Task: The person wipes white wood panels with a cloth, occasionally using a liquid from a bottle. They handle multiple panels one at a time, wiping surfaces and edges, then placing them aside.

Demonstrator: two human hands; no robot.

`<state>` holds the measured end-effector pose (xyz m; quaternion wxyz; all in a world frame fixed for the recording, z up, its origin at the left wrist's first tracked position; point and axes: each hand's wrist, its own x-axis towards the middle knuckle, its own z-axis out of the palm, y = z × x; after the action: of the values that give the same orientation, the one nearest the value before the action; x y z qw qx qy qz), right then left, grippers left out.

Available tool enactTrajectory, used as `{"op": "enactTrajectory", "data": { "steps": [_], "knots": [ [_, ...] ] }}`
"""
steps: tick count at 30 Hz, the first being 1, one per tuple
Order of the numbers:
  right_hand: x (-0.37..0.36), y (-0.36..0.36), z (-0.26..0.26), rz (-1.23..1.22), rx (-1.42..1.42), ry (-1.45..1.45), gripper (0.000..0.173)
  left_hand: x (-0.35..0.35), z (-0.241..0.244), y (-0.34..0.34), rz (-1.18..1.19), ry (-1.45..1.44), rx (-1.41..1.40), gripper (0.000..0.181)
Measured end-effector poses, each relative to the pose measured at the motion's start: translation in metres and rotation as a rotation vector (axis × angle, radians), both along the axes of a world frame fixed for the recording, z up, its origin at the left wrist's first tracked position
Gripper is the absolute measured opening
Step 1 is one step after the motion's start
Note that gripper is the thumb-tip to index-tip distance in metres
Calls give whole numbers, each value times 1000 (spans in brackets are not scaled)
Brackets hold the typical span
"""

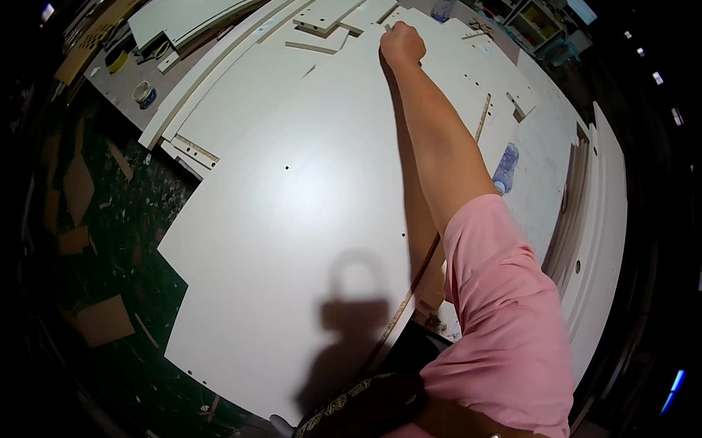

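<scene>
A large white panel (pixel 304 221) with drilled holes lies flat in front of me, one corner cut to a notch at its left. My right hand (pixel 402 43) reaches across to the far side, its fingers curled around a small light-coloured thing that barely shows; what it is I cannot tell. Just left of that hand, white board offcuts (pixel 335 9) with drilled edges lie stacked. My left hand is out of view. A dark shadow of my head and arm falls on the panel.
Long white strips (pixel 220 60) lie along the left. A plastic bottle (pixel 506 168) rests right of my arm; another bottle (pixel 447 2) stands at the back. A small jar (pixel 144 95) sits on the left bench. Cardboard scraps (pixel 104 321) litter the green floor. Boards (pixel 590 255) stand at the right.
</scene>
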<state>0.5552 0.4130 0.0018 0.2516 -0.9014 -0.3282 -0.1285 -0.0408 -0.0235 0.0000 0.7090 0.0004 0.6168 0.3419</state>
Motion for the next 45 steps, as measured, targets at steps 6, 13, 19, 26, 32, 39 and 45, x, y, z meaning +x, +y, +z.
{"op": "enactTrajectory", "data": {
  "steps": [6, 13, 19, 26, 32, 39, 45],
  "knots": [
    [88, -126, 14, -275, -143, 51, 24, 0, 31, -5, 178, 48, 16, 69],
    [60, -277, -4, 62, 272, 219, 22, -78, -11, 106, -259, 39, 740, 52],
    [-179, -328, -18, 459, 868, 930, 20, -72, -22, 137, -168, -101, 825, 49],
    [-217, -345, 28, 410, 952, 850, 53, -78, 54, 139, -305, 281, 1286, 44],
    [-181, -344, 65, 427, 1182, 814, 65, -106, 101, 154, -139, 316, 1532, 45],
    [-171, -402, 144, 466, 1387, 765, 84, -146, 93, 139, -225, 833, 1629, 45],
    [-185, -437, 133, 381, 1277, 764, 82, -98, 144, 89, -834, 1409, 1822, 21]
  ]
}}
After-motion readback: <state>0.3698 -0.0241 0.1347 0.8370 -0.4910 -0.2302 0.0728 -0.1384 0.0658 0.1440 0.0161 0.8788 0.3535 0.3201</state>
